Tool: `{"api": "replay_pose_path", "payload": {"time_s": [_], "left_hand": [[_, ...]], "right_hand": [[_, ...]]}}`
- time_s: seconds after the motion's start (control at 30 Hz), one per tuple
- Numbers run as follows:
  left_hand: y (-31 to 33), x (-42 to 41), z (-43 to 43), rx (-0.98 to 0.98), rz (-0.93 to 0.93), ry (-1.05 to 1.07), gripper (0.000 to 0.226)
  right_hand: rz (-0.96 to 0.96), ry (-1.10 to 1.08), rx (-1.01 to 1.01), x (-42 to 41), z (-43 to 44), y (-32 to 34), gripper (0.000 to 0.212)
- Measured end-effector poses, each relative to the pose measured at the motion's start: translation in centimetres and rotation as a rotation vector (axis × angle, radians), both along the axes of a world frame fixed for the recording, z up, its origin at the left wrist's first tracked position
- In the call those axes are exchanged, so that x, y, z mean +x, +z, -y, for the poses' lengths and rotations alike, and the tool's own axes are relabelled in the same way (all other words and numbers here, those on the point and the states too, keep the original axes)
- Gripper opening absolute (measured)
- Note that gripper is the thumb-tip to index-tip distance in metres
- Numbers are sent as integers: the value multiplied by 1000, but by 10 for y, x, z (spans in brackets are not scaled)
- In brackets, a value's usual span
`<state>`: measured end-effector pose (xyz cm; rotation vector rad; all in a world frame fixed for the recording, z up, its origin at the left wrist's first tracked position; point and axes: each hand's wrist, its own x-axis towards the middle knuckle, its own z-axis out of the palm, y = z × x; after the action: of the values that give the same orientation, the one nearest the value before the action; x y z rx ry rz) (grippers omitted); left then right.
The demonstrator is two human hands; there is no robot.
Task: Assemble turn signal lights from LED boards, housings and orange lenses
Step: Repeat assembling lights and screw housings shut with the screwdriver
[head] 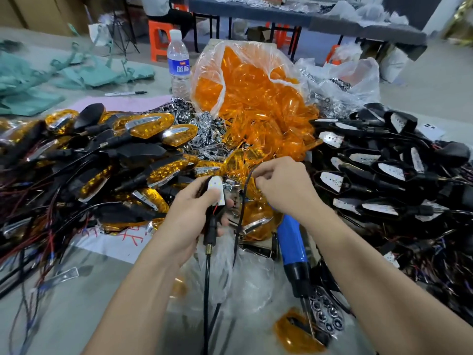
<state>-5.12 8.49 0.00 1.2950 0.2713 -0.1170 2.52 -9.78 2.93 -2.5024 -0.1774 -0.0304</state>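
Lens (294, 334), left hand (189, 208) holding housing (213, 225), right hand (286, 190) pinching wire (243, 201), Chinese label (180, 69)

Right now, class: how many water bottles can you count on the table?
1. The water bottle stands upright at the back, left of the bag of orange lenses; piles could hide others.

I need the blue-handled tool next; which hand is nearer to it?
Right. The right hand is just over the far end of the blue-handled tool, pinching a black wire. The left hand sits off to the tool's left, gripping a black housing with its LED board.
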Motion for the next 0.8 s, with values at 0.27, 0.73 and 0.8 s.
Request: {"api": "replay_pose_path", "payload": {"time_s": [0.27, 0.73, 0.8], "left_hand": [[-8, 7, 6, 60, -20, 100, 21], [-8, 25, 10, -8, -103, 196, 23], [-6, 27, 10, -17, -108, 200, 23]], "right_hand": [[73, 157, -254, 73, -51, -12, 37], [84, 328, -461, 132, -97, -27, 37], [6, 426, -585, 137, -103, -27, 48]]}}
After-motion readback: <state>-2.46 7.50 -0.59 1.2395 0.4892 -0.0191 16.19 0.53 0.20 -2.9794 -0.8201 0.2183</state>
